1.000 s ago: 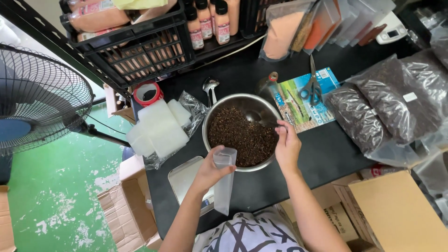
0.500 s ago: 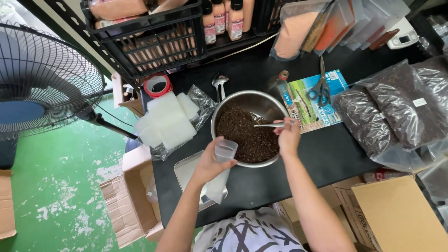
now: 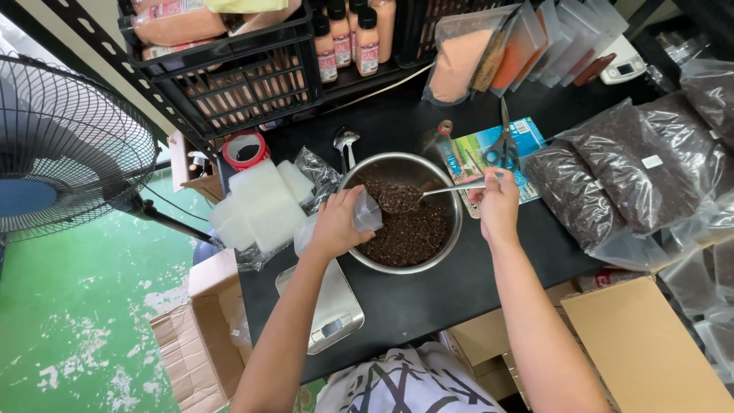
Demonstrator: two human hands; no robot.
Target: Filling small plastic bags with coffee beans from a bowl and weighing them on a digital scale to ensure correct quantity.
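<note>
Head view, left to right. A fan [image 3: 65,149] stands over the green floor [image 3: 84,336] at far left; an open carton [image 3: 202,336] sits below the tabletop [image 3: 428,298] edge. Above, a black crate [image 3: 229,76] holds packets, with bottles [image 3: 344,38] beside it. On the tabletop lie a tape roll [image 3: 245,149], a stack of clear bags [image 3: 260,203], and a scale [image 3: 325,306] near the front edge. The left hand [image 3: 336,226] is clenched around a small clear bag [image 3: 367,214], held tilted at the left rim of the steel bowl [image 3: 443,180]. The bowl holds dark grains [image 3: 409,237]. A spare spoon [image 3: 345,141] lies behind the bowl. The right hand [image 3: 497,203] grips the handle of a spoon [image 3: 428,193] whose loaded bowl hovers over the grains, just beside the bag's mouth. Scissors [image 3: 501,145] rest on a blue card [image 3: 489,153] to the right of the bowl. Large sacks of dark grains [image 3: 619,176] fill the right side, a brown box [image 3: 650,352] lying below them
</note>
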